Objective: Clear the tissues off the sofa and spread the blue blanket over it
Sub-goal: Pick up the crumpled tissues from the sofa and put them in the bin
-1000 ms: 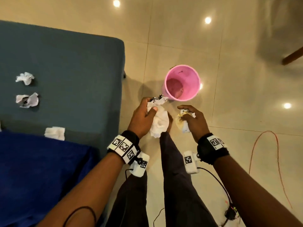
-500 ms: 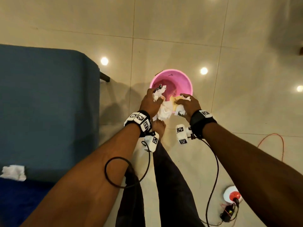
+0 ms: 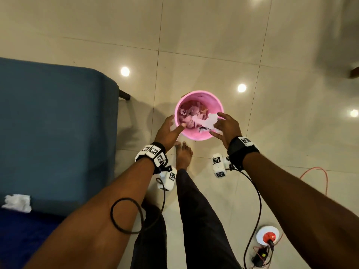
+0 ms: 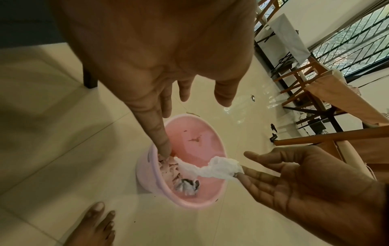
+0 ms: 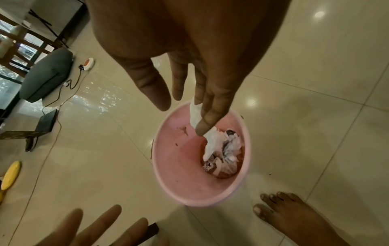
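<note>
- Shiny cream tile floor [image 3: 213,35], ceiling lights reflecting in it; a pink bin [image 3: 196,137] stands on it just off the sofa's front corner, bare foot [image 3: 183,154] right beside it.
- Left hand [image 3: 168,131] over the bin's near rim, fingers spread and loose, holding nothing.
- Right hand [image 3: 226,128] also spread; a white tissue [image 4: 219,168] clings to its fingertips, trailing into the bin onto crumpled tissues [image 5: 223,159].
- Teal sofa [image 3: 58,123] still has one tissue [image 3: 17,202] at its front edge, next to the blue blanket [image 3: 25,235].
- Wooden chairs [image 4: 305,79] by the window.

Bin [image 3: 198,136] right of sofa [image 3: 58,123]
</note>
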